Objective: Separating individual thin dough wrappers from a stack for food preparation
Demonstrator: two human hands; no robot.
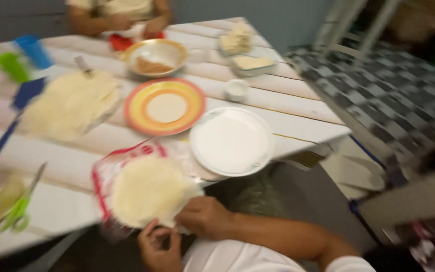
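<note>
**Both hands at a stack of tortillas**

Head view: the pale, round tortilla stack [149,190] lies on its clear red-edged bag [107,174], just above the fingers. Left hand [159,247] pinches its near edge; right hand [205,217] curls closed on the rim beside a white plate [231,141]

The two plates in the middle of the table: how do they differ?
The striped plate has orange and yellow rings around a pale centre; the white plate is plain white. The striped plate lies farther from the person, toward the bowl; the white plate sits at the table's near edge, beside the stack of tortillas that both hands touch. Both are round, lie flat and look empty.
</note>
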